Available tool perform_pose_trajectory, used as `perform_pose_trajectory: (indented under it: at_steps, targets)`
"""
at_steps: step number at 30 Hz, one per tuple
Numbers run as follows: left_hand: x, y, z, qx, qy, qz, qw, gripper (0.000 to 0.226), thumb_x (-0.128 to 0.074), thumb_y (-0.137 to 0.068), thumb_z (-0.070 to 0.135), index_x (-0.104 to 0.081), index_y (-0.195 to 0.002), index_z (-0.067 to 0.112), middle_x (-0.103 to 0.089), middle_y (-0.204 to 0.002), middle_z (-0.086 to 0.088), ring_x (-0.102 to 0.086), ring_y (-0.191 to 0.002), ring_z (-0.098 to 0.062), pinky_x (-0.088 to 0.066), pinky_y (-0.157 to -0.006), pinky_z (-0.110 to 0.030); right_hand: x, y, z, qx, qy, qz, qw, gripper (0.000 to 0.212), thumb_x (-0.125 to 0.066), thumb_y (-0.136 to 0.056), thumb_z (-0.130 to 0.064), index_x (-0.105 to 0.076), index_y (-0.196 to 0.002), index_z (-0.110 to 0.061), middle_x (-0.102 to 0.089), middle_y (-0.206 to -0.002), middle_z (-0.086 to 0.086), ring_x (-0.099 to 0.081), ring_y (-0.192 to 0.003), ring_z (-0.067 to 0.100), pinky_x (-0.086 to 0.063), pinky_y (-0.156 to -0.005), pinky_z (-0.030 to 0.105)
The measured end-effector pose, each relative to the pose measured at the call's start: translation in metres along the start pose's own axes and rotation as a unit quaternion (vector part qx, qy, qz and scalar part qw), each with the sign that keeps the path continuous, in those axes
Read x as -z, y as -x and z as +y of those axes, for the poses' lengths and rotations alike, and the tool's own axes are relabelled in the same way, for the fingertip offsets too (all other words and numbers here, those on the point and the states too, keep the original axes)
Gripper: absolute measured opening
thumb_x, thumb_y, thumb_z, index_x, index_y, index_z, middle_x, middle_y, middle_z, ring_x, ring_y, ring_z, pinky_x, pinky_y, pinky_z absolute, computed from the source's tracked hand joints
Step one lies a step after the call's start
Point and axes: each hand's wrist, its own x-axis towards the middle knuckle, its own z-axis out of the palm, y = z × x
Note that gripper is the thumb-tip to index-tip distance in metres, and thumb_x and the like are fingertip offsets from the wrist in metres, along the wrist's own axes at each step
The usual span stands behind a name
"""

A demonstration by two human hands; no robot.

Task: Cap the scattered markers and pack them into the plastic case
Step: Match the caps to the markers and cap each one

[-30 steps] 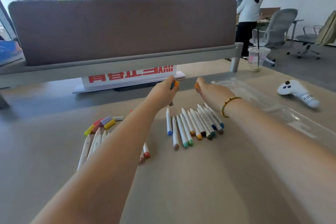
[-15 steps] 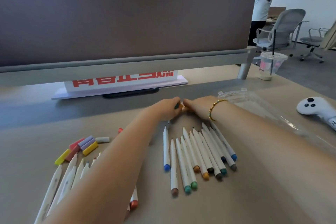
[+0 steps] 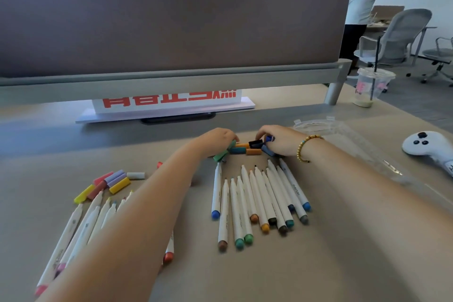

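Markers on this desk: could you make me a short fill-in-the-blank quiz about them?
1. Both hands reach into the pile of loose ____ between them.
2. The beaded bracelet sits on the ____ wrist.
3. The fanned markers lie on the desk with their tips ____.
4. The clear plastic case lies on the person's ____ side.

Missing: caps; right; uncapped; right

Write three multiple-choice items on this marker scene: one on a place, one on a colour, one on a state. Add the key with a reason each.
1. Where is the plastic case?
A. left of the left hand
B. right of the right hand
C. on the chair

2. What colour is the game controller?
A. white
B. red
C. green

3. The row of markers nearest the hands is:
A. capped
B. uncapped
C. in the case

Key: B, the clear case lies beyond the braceleted wrist; A, its shell is white with dark buttons; B, bare tips point at the loose caps.
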Motion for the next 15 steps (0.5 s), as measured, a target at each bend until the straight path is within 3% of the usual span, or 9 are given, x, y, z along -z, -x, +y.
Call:
perform_pose_trajectory:
  at_steps: [3, 7, 12, 15]
  targets:
    - [-0.001, -0.001, -0.002, 0.018, 0.034, 0.013, 0.999, 0.039, -0.029, -0.103, 0.017, -0.043, -0.139, 0.011, -0.045, -0.14, -0.01, -0.042, -0.128, -0.025, -0.031, -0.107, -0.03, 0.007, -0.002, 0.006, -0.021, -0.055, -0.011, 0.998, 0.036, -0.041, -0.094, -0.005, -0.055, -0.124, -0.019, -0.053, -0.125, 0.005, -0.046, -0.099, 0.014, -0.042, -0.078, 0.024]
    - [0.001, -0.002, -0.003, 0.06, 0.101, 0.019, 0.993, 0.04, -0.026, -0.103, 0.02, -0.044, -0.139, 0.014, -0.049, -0.139, -0.007, -0.045, -0.126, -0.023, -0.034, -0.105, -0.031, 0.013, -0.001, 0.005, -0.061, -0.115, -0.029, 0.991, 0.046, -0.041, -0.09, 0.005, -0.053, -0.128, -0.017, -0.055, -0.128, 0.006, -0.05, -0.103, 0.016, -0.046, -0.07, 0.019]
    - [0.005, 0.025, -0.006, 0.091, 0.159, 0.102, 0.978, 0.039, -0.028, -0.102, 0.021, -0.046, -0.136, 0.011, -0.049, -0.138, -0.007, -0.044, -0.127, -0.021, -0.033, -0.104, -0.03, 0.012, 0.017, 0.002, -0.072, -0.18, 0.004, 0.981, 0.043, -0.045, -0.092, 0.004, -0.049, -0.132, -0.012, -0.057, -0.13, 0.007, -0.056, -0.101, 0.018, -0.047, -0.063, 0.015]
    - [-0.002, 0.056, -0.012, 0.089, 0.17, 0.192, 0.963, 0.036, -0.034, -0.1, 0.018, -0.05, -0.131, 0.013, -0.056, -0.129, -0.005, -0.053, -0.107, -0.017, -0.038, -0.089, -0.026, 0.005, 0.038, 0.0, -0.067, -0.187, 0.07, 0.978, 0.046, -0.043, -0.094, 0.003, -0.045, -0.137, -0.013, -0.051, -0.138, 0.005, -0.05, -0.122, 0.021, -0.046, -0.087, 0.025]
